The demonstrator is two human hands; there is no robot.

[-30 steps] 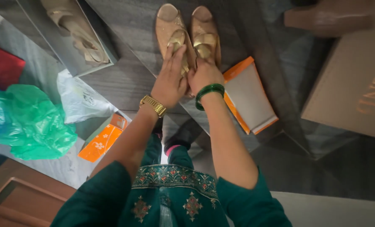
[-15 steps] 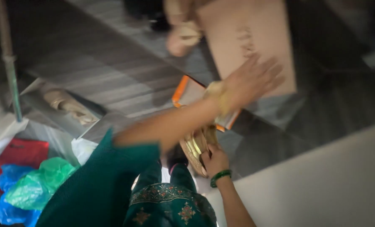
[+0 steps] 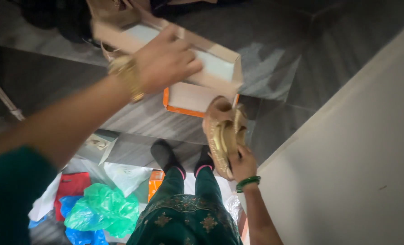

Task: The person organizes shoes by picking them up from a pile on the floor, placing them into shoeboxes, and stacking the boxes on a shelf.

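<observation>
Dark grey wood-grain floor [image 3: 147, 120], dim light; pale plain wall [image 3: 347, 159] on right; coloured plastic bags [image 3: 103, 208] piled low left.

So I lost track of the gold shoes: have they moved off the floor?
Yes. The gold shoes left the floor beside the orange-edged lid; the right hand holds them.

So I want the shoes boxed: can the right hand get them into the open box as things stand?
Probably yes: right hand holds the gold shoes just below the cardboard box, which left hand grips, with nothing between them.
</observation>
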